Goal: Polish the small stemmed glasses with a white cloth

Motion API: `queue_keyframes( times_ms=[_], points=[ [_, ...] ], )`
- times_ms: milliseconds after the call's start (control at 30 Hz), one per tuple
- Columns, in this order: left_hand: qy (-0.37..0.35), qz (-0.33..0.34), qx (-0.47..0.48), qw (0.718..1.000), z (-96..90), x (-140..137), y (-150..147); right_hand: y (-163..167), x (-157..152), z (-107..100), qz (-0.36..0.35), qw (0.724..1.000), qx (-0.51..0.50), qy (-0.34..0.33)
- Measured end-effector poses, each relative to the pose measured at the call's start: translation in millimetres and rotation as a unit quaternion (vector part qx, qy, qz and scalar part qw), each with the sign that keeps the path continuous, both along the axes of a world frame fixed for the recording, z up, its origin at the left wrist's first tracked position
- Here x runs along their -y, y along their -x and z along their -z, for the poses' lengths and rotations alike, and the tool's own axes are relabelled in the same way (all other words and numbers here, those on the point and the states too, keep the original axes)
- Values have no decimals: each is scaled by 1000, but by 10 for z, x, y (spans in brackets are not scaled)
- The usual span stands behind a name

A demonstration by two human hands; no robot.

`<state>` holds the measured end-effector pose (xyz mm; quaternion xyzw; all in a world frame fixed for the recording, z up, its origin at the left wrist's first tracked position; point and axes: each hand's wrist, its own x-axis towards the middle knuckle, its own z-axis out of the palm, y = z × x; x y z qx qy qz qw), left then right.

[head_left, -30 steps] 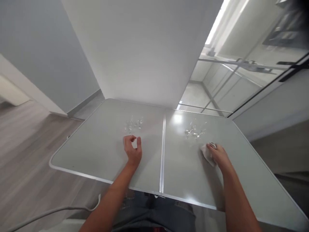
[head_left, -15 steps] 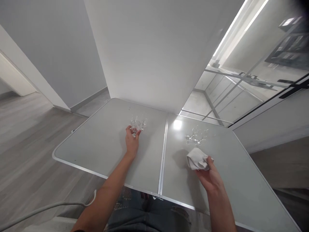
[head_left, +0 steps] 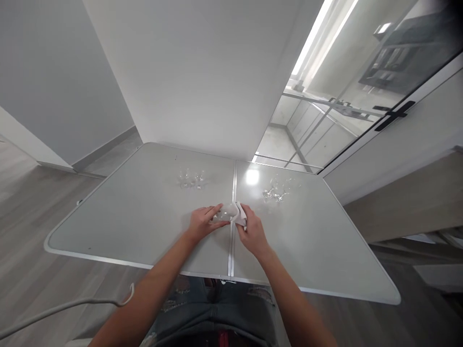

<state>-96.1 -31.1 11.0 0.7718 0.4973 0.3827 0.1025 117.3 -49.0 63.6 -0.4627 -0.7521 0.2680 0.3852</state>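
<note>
Over the table seam: left hand gripping a clear glass, right hand clasping white cloth against it. Beyond: more glassware.

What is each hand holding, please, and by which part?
The left hand holds a clear glass by its left end; the right hand, a white cloth by its right side.
</note>
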Motion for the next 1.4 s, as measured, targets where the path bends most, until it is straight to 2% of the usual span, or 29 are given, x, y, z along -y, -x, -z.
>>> queue_keyframes(
  times_ms=[133, 200, 267, 333, 400, 467, 533, 567, 600, 667, 733, 767, 833, 900, 933, 967, 1000, 1033, 1133, 1200, 1267, 1333, 1400],
  points=[
    [23, 66, -53, 996, -19, 22, -33, -102, 7, -99, -30, 976, -80, 203],
    [26, 72, -40, 996, -30, 27, -50, -150, 18, -166, -55, 969, -92, 222],
    [32, 78, 0, 996, -39, 28, -50, -198, 20, -219, -94, 978, -61, 179],
    [52, 100, 49, 992, -53, 30, -33, -263, -11, -251, -171, 980, 15, 96],
    [80, 124, 90, 985, -81, 36, -12, -349, -80, -264, -276, 955, 112, -2],
    [114, 144, 115, 976, -121, 43, 1, -438, -161, -266, -358, 911, 187, -81],
    [151, 165, 130, 966, -154, 43, 3, -498, -212, -263, -395, 885, 219, -111],
    [163, 173, 136, 962, -162, 39, 1, -507, -216, -259, -400, 884, 216, -107],
    [165, 176, 138, 961, -161, 35, -1, -500, -205, -251, -395, 893, 198, -87],
    [139, 158, 125, 970, -137, 25, -6, -440, -147, -220, -332, 936, 114, -8],
    [89, 122, 86, 985, -97, 25, -11, -336, -73, -169, -200, 974, -13, 109],
    [67, 110, 61, 990, -80, 30, -15, -280, -42, -138, -124, 974, -79, 175],
    [38, 107, 10, 994, -60, 49, -29, -182, 2, -82, -2, 934, -199, 298],
    [26, 122, -33, 992, -60, 69, -53, -125, 32, -55, 57, 876, -288, 383],
    [24, 124, -48, 991, -64, 75, -66, -115, 50, -58, 68, 858, -316, 399],
    [24, 120, -56, 991, -68, 77, -79, -117, 73, -73, 71, 855, -330, 395],
    [26, 111, -54, 992, -71, 74, -88, -130, 103, -98, 70, 867, -327, 371],
    [33, 104, -45, 993, -74, 69, -94, -153, 138, -132, 57, 890, -304, 335],
    [80, 136, 24, 987, -90, 52, -82, -268, 242, -247, -40, 965, -148, 213],
    [133, 192, 90, 968, -125, 51, -60, -361, 275, -308, -137, 979, -25, 151],
    [205, 240, 148, 937, -188, 54, -39, -442, 260, -349, -230, 967, 83, 74],
    [286, 274, 186, 899, -263, 53, -22, -495, 202, -373, -314, 934, 171, -19],
    [362, 307, 197, 858, -322, 42, -11, -519, 128, -383, -368, 899, 220, -96]
  ],
)
